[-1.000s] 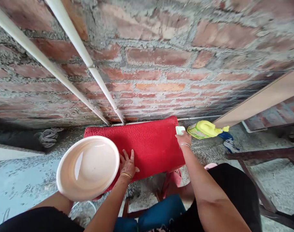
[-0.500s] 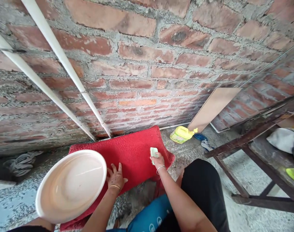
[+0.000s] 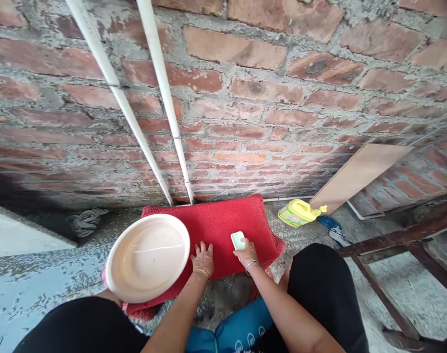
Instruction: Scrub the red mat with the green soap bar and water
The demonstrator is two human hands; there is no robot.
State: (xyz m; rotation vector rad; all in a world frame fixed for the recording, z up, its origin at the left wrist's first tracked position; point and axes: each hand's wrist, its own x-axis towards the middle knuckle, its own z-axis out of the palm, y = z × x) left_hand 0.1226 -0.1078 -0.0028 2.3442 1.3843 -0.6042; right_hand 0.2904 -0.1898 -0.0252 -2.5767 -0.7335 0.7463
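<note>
A thick red mat (image 3: 219,220) with a towel-like surface lies spread over a low support. On it my left hand (image 3: 203,260) rests flat, fingers spread, just right of a large pale basin (image 3: 150,264). Water seems to stand in the basin, which sits on the mat's left part. My right hand (image 3: 247,251) is closed around a pale green scrub brush (image 3: 237,239) held against the mat's right half. Its flat back faces up, and the underside is hidden.
A yellow detergent jug (image 3: 299,213) stands on the floor right of the mat. Two white pipes (image 3: 166,93) run down the brick wall (image 3: 253,113). A board (image 3: 359,171) leans at the right, near a dark wooden frame (image 3: 385,289). Wet floor (image 3: 43,279) lies at the left.
The view has swung left, so the scene appears shifted right. My right hand has moved the brush leftward across the mat, nearer to my left hand. The left hand stays flat by the basin.
</note>
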